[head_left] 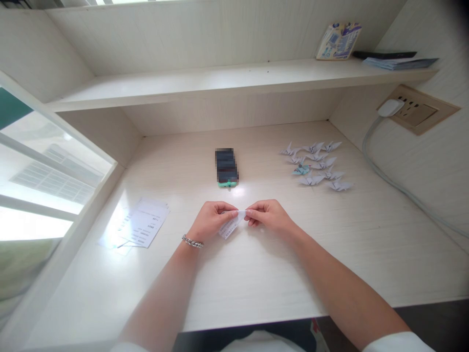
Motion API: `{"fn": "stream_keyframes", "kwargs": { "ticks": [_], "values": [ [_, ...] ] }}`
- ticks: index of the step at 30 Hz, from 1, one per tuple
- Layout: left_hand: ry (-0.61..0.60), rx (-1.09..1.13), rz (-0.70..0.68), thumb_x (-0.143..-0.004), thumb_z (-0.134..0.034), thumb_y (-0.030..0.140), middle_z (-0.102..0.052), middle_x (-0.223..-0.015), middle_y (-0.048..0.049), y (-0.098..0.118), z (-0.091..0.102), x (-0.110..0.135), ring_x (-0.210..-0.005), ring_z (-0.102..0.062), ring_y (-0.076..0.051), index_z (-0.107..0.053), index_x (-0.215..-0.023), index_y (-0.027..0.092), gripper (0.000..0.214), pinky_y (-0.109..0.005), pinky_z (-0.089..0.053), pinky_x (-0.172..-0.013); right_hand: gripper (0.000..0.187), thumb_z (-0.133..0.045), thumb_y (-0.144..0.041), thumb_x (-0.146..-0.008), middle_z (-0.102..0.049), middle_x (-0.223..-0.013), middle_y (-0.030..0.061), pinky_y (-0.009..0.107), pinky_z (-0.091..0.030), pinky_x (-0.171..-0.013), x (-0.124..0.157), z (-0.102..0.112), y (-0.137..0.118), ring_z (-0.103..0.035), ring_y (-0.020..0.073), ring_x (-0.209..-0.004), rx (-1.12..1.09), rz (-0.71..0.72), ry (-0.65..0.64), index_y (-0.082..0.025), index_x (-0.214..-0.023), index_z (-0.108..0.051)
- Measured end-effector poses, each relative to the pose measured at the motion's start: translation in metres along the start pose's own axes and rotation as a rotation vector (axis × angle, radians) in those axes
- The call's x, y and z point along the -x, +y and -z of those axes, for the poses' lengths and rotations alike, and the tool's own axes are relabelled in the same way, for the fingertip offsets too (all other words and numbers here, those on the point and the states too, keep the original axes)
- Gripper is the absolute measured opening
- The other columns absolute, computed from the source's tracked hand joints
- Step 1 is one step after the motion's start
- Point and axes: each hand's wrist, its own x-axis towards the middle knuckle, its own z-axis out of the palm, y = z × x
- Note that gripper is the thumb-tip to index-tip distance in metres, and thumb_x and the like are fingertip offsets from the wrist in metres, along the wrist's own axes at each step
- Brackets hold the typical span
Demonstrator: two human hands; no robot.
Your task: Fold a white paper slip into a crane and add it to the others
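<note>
Both hands meet over the middle of the white desk [256, 274], pinching one small folded slip of printed paper [230, 226]. My left hand [212, 220], with a chain bracelet at the wrist, grips its left part with fingers closed. My right hand [267, 216] pinches the right tip of the slip. The paper hangs just above the desk top between them.
A phone [226, 167] lies behind the hands. Several folded paper cranes [315, 165] are grouped at the back right. Printed paper sheets [141, 227] lie at the left. A shelf [205, 83] holds a leaflet and booklets; a plugged cable [390, 178] runs down the right wall.
</note>
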Motion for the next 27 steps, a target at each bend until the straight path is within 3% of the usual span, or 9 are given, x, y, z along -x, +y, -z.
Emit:
{"fn": "stream_keyframes", "kwargs": {
  "ticks": [7,27],
  "values": [
    [-0.014,0.005,0.009,-0.073,-0.06,0.04,-0.07,-0.08,-0.0067,0.0014,-0.0016,0.0013,-0.069,-0.061,-0.016,-0.07,-0.082,0.015,0.028,-0.024,-0.045,-0.057,0.028,-0.067,-0.039,-0.069,-0.069,-0.073,0.007,0.027,-0.051,-0.058,-0.0007,-0.0018,0.0012,-0.063,0.0148,-0.06,0.005,0.0,-0.042,-0.013,-0.079,-0.067],
    [-0.064,-0.024,0.014,-0.073,-0.059,0.044,-0.07,-0.082,-0.0065,-0.0005,-0.0032,0.0011,-0.07,-0.061,-0.017,-0.07,-0.083,0.016,0.031,-0.024,-0.045,-0.057,0.029,-0.067,-0.038,-0.068,-0.065,-0.059,0.004,0.026,-0.049,-0.055,-0.0001,-0.0075,0.001,-0.061,0.0143,-0.055,0.029,-0.006,-0.034,-0.012,-0.081,-0.068]
  ]
}}
